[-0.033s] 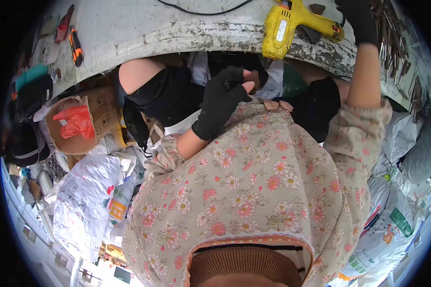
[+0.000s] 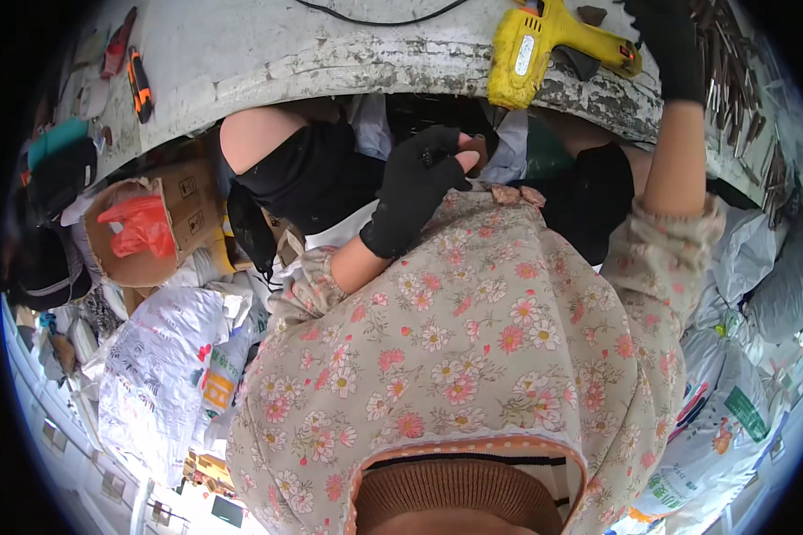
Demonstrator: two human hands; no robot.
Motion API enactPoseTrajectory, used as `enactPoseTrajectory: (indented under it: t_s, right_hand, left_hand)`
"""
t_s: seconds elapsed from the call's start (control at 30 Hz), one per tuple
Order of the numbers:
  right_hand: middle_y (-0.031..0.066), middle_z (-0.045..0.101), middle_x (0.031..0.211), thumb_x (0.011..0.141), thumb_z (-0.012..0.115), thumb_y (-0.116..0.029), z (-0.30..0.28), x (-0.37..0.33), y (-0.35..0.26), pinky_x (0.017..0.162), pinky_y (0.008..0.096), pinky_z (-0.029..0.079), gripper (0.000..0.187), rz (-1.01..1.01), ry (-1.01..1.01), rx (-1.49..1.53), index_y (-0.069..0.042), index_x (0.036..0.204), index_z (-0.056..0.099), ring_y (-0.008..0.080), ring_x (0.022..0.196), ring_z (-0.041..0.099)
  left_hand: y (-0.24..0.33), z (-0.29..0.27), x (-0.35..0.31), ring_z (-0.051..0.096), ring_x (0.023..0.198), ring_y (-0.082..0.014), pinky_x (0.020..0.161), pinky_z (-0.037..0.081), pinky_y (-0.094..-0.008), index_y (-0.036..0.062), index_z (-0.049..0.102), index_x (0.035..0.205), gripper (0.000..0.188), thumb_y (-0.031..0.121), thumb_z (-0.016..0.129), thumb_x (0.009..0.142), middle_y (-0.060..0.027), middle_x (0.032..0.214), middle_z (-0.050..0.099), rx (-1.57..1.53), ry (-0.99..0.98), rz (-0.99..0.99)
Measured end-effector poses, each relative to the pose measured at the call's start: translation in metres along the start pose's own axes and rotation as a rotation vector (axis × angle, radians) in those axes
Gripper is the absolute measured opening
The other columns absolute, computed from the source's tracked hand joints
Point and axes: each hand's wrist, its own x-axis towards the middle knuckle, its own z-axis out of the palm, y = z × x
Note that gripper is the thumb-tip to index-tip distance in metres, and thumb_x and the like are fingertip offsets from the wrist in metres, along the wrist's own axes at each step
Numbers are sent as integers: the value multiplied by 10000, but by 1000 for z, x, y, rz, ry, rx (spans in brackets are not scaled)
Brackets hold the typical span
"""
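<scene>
My left hand (image 2: pixel 419 183), in a black fingerless glove, is above my lap with thumb and forefinger pinched on a small brown piece (image 2: pixel 479 147). Two reddish-brown pieces (image 2: pixel 517 195) lie on my flowered smock (image 2: pixel 473 330) just below it. My right hand (image 2: pixel 671 49), gloved alike, reaches over the table at the top right. Its fingertips are cut off by the frame's edge and what they do is hidden. Beside it rests a yellow glue gun (image 2: pixel 531 58), nozzle toward me. On its other side lie several thin brown sticks (image 2: pixel 732 85).
An orange-and-black utility knife (image 2: pixel 139 86) lies on the worn white table (image 2: pixel 285 67). A black cable (image 2: pixel 384 23) curves along its far part. To my left stands a cardboard box (image 2: pixel 187 209) holding a red plastic bag (image 2: pixel 138 227). White bags (image 2: pixel 165 374) crowd both sides.
My right hand and forearm have shifted slightly toward me. The left hand stays nearly in place with the brown piece.
</scene>
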Motion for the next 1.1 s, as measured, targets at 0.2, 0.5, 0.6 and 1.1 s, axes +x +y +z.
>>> enactPoseTrajectory:
  t_s: [0.2, 0.5, 0.6, 1.1]
  right_hand:
    - [177, 492, 1224, 671, 709, -1, 20, -78, 47, 874, 340, 448, 657, -714, -63, -45, 0, 1259, 417, 266, 1107, 512]
    - [167, 511, 1208, 675, 738, -78, 7, -68, 55, 938, 355, 404, 624, -669, -184, -53, -14, 1231, 463, 295, 1128, 492]
    - [159, 531, 1187, 673, 731, -74, 8, -63, 61, 944, 363, 400, 583, -726, -146, -176, -25, 1205, 497, 296, 1126, 494]
    - [107, 614, 1088, 805, 610, -49, 5, -164, 17, 788, 276, 463, 420, -309, -415, 431, -41, 1214, 512, 206, 892, 632]
  left_hand:
    - [0, 7, 0, 601, 703, -125, 539, 487, -230, -20, 539, 1036, 232, 76, 592, 832, -85, 834, 618, -64, -47, -146]
    - [7, 17, 6, 598, 630, -108, 455, 434, -220, -15, 545, 1015, 217, 106, 585, 839, -73, 772, 619, -55, -51, -143]
    - [7, 19, 7, 591, 613, -94, 447, 420, -213, -17, 551, 1004, 217, 119, 587, 838, -71, 761, 619, -37, -27, -152]
    - [37, 16, 3, 417, 509, -62, 483, 343, -181, 76, 555, 838, 236, 300, 522, 905, 25, 618, 498, -477, 263, -431]
